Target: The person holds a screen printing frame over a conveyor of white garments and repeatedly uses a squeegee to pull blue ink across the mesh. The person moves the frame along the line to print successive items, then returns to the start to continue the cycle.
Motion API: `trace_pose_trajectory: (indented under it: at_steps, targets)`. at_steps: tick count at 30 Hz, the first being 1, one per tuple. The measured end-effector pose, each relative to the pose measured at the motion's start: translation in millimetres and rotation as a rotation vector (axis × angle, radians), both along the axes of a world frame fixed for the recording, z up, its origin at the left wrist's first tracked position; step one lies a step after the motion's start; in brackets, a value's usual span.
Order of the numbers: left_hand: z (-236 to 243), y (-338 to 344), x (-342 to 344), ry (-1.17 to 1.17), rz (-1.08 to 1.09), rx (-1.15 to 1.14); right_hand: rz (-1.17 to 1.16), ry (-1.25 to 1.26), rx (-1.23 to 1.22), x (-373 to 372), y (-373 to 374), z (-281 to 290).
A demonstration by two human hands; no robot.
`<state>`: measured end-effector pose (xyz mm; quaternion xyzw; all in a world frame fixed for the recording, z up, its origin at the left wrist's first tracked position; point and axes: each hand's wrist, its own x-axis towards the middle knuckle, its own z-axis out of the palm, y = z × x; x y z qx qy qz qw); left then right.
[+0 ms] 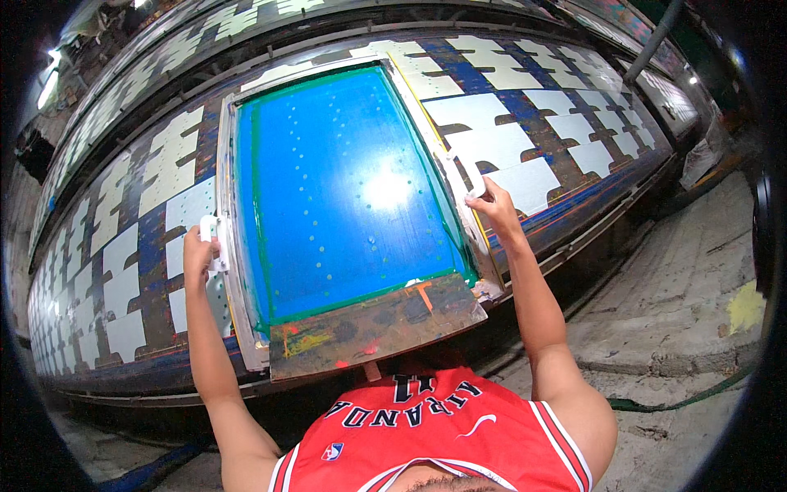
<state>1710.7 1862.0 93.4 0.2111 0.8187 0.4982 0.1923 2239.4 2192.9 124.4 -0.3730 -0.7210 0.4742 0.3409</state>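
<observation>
A screen printing frame [320,197] with a blue, dotted mesh and green taped edges lies on the long printing table. My left hand [202,250] is closed on a white handle [211,231] on the frame's left side. My right hand [492,201] grips the other white handle [473,176] on its right side. A paint-stained board [377,328] runs along the frame's near end, just in front of my red sleeveless top.
White cut pieces [479,131] lie in rows on both sides of the frame. Another long table [147,90] stands behind. A slanting metal post [660,41] rises at the back right. A dark green hose [656,404] crosses the concrete floor [680,295] at my right.
</observation>
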Motion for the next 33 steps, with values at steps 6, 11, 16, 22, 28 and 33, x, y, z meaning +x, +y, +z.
trace_pose_trajectory:
  at_steps: [6,11,16,22,28,33]
  targets:
    - [11,46,22,0.009,-0.057,0.017,-0.025,0.018,0.031,24,39,2]
    - [13,101,74,0.000,-0.101,-0.021,-0.065,-0.070,0.011,71,102,1]
    - [3,178,155,-0.022,-0.129,0.068,-0.043,-0.016,-0.039,142,183,8]
    - [-37,288,248,0.009,-0.052,0.024,-0.070,0.039,-0.147,232,281,-3]
    - [-67,341,313,-0.064,-0.006,0.018,0.011,-0.028,-0.222,282,358,-40]
    - [-80,354,348,0.016,0.007,-0.038,0.022,0.042,-0.262,306,377,-68]
